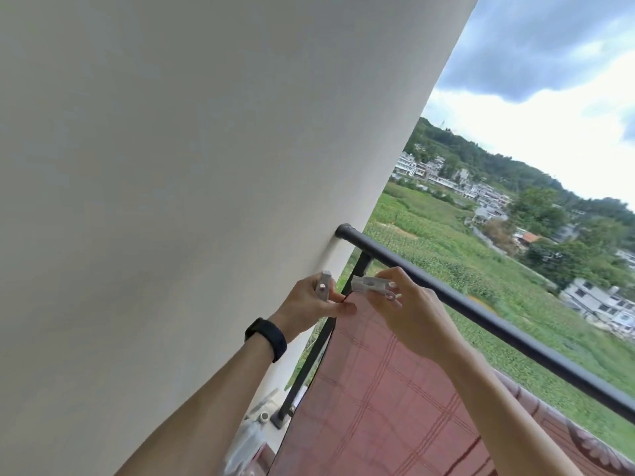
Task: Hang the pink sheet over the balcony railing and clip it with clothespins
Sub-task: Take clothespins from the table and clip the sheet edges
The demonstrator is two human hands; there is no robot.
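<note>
Both grips were full. Left hand [309,304] pinched the left pin [323,286], which stood roughly upright, and its lower fingers also nipped the top corner of the sheet [378,389]. Right hand [412,314] held the right pin [367,285] with its long axis about level and its nose pointing left toward the other pin. A second white piece showed under the right fingers; I couldn't tell if that was another pin.

The sheet hung on the near side of the rail [498,324], and its held corner sat between the two hands, below the bar. The rail ran from the wall [171,166] at far left down to near right. That stretch was bare, just beyond the right hand's knuckles. At near right the sheet's top edge ran just under the bar; I couldn't tell if it lapped over there.

My read: the corner wasn't on the rail yet. It needed to go up and away from the hands, over the bar. The right pin was nearer the bar, so it looked like the first clip. Its axis would need turning across the rail.
</note>
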